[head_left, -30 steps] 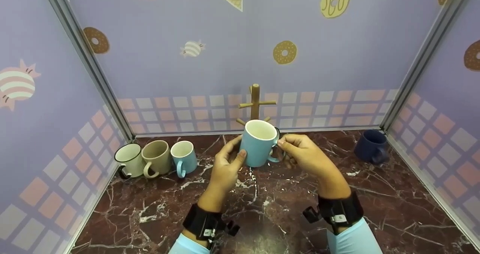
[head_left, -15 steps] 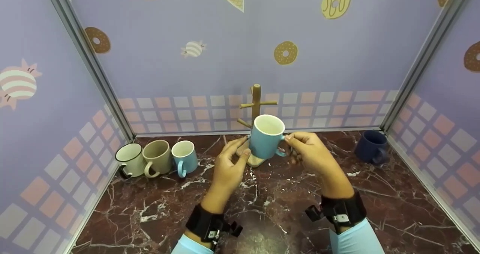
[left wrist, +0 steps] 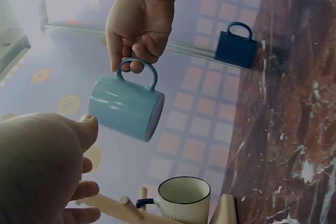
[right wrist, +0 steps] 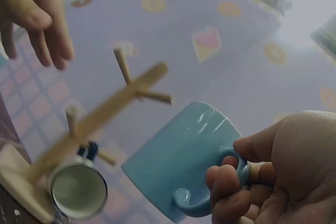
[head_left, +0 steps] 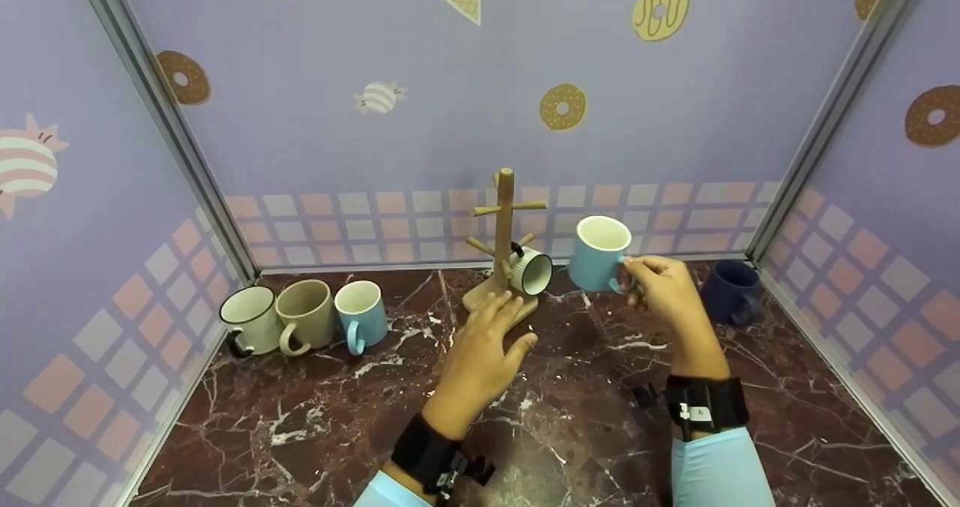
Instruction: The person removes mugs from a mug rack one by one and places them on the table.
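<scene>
Head view: right hand (head_left: 667, 289) pinching blue mug (head_left: 598, 255) handle, left hand (head_left: 487, 338) slack, seemingly just above mug tree (head_left: 503, 226) base.

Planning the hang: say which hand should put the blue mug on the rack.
Right. The right hand already grips the blue mug by its handle beside the rack; the left hand is open, holding nothing.
</scene>
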`<state>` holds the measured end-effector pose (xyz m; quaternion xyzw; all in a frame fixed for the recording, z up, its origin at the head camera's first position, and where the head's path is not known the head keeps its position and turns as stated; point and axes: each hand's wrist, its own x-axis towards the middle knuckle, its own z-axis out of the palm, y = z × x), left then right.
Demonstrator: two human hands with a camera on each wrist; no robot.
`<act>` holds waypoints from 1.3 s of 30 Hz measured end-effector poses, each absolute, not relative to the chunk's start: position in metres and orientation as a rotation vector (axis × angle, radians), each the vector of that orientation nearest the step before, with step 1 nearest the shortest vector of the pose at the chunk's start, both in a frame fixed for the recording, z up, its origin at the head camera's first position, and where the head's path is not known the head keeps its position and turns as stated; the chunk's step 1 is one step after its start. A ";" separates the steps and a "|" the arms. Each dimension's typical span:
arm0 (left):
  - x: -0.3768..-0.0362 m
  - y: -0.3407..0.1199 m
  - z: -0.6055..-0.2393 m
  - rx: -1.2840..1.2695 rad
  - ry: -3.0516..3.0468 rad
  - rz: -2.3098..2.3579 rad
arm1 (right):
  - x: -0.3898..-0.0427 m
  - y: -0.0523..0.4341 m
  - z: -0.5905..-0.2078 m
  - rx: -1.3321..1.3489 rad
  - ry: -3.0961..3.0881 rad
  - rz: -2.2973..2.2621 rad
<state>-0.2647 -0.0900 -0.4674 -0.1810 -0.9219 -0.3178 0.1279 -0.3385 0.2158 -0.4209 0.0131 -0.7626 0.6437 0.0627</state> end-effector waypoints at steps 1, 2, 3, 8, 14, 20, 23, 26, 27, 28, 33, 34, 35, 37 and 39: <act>-0.264 -0.088 -0.469 -0.547 -2.694 -0.893 | -0.341 0.223 -0.425 0.010 -2.306 1.923; -0.264 -0.085 -0.471 -0.568 -2.705 -0.858 | -0.343 0.230 -0.429 -0.018 -2.297 1.918; -0.263 -0.083 -0.473 -0.585 -2.720 -0.813 | -0.345 0.236 -0.432 -0.044 -2.298 1.901; -0.260 -0.070 -0.484 -0.637 -2.825 -0.690 | -0.353 0.266 -0.448 -0.200 -2.320 1.830; -0.255 -0.057 -0.497 -0.699 -2.891 -0.671 | -0.359 0.295 -0.467 -0.385 -2.346 1.790; -0.252 -0.053 -0.501 -0.717 -2.923 -0.657 | -0.364 0.317 -0.488 -0.514 -2.250 1.855; -0.251 -0.050 -0.502 -0.742 -2.923 -0.643 | -0.367 0.323 -0.497 -0.543 -2.172 1.907; -0.249 -0.048 -0.503 -0.774 -2.932 -0.625 | -0.369 0.325 -0.504 -0.561 -2.105 1.969; -0.248 -0.047 -0.504 -0.785 -2.934 -0.619 | -0.370 0.325 -0.506 -0.570 -2.090 1.984; -0.248 -0.047 -0.505 -0.795 -2.938 -0.615 | -0.371 0.326 -0.508 -0.575 -2.079 1.995; -0.246 -0.043 -0.507 -0.823 -2.936 -0.621 | -0.373 0.328 -0.516 -0.587 -2.068 2.005; -0.246 -0.043 -0.508 -0.827 -2.934 -0.628 | -0.374 0.329 -0.518 -0.588 -2.067 2.006; -0.246 -0.042 -0.509 -0.829 -2.935 -0.635 | -0.375 0.329 -0.519 -0.589 -2.064 2.007; -0.245 -0.041 -0.510 -0.831 -2.944 -0.637 | -0.377 0.330 -0.523 -0.596 -2.059 2.014; -0.245 -0.040 -0.511 -0.836 -2.949 -0.638 | -0.378 0.330 -0.526 -0.609 -2.053 2.020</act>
